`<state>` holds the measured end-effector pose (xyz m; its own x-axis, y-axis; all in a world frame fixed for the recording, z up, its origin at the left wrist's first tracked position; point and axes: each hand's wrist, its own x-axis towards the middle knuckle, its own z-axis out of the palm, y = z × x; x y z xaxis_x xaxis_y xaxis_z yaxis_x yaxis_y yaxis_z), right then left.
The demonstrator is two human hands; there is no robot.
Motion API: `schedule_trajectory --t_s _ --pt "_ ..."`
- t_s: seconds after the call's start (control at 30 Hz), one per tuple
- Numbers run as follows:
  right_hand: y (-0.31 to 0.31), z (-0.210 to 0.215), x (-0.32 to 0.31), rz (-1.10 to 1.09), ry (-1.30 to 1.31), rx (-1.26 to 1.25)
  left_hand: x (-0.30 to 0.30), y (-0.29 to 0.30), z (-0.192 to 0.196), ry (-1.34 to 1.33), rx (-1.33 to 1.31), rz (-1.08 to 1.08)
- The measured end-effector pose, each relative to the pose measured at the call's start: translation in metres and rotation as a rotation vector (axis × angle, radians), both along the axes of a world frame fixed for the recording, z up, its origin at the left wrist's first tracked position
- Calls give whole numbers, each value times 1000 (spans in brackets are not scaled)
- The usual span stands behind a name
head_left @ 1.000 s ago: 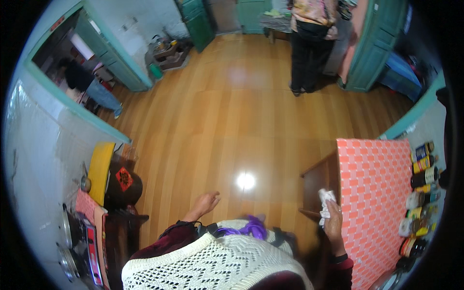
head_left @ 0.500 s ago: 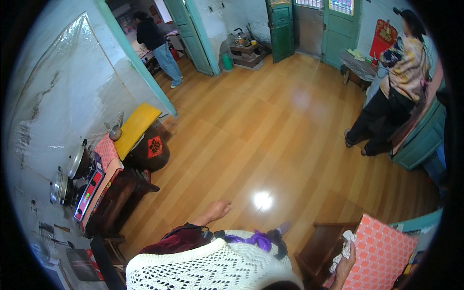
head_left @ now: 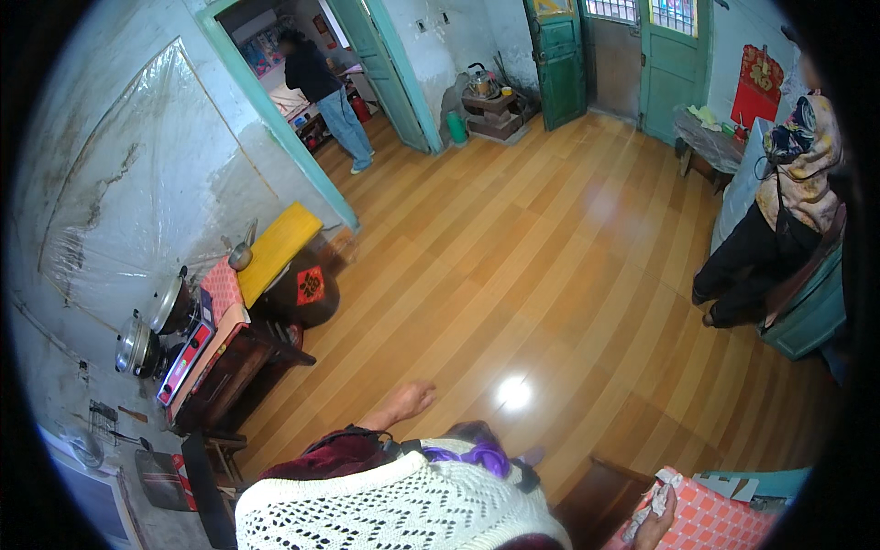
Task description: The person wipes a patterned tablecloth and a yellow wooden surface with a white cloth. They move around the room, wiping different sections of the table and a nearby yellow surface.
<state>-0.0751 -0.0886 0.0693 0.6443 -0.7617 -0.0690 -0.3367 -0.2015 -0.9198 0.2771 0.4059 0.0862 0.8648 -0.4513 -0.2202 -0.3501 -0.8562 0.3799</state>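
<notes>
My right hand (head_left: 656, 530) is closed on a crumpled whitish cloth (head_left: 643, 515) at the near edge of a table covered in a red-and-white checked cloth (head_left: 724, 515), lower right. The rag lies against the covering's edge. My left hand (head_left: 411, 401) hangs in front of my body over the wooden floor, its fingers loosely curled and slightly apart, with nothing seen in it. A white knitted garment (head_left: 385, 500) and a purple bow (head_left: 486, 458) on my body fill the bottom middle.
A dark brown wooden piece (head_left: 600, 500) stands beside the checked table. Left is a stove (head_left: 188, 362) with pots, near a yellow board (head_left: 282, 240) on a dark jar (head_left: 307, 286). One person (head_left: 325, 92) stands in the far doorway, another (head_left: 779, 238) by the teal cabinet (head_left: 811, 316).
The view has turned, so the room sits farther right and lower. My right hand with the cloth is lower in view. The person at right has shifted toward the rim. My left hand barely moves.
</notes>
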Motion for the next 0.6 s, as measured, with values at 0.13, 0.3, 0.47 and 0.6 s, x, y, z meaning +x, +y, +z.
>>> schedule_trajectory --t_s 0.13,0.3,0.47,0.6 --pt "14 36 42 16 -78 112 16 -12 4 23 -3 13" --pt "19 90 110 -23 117 536 49 -22 10 69 -38 60" --pt "17 68 188 13 99 498 107 -24 -3 39 -67 121" --pt "-2 19 276 284 70 -17 166 -11 -23 57 -175 182"
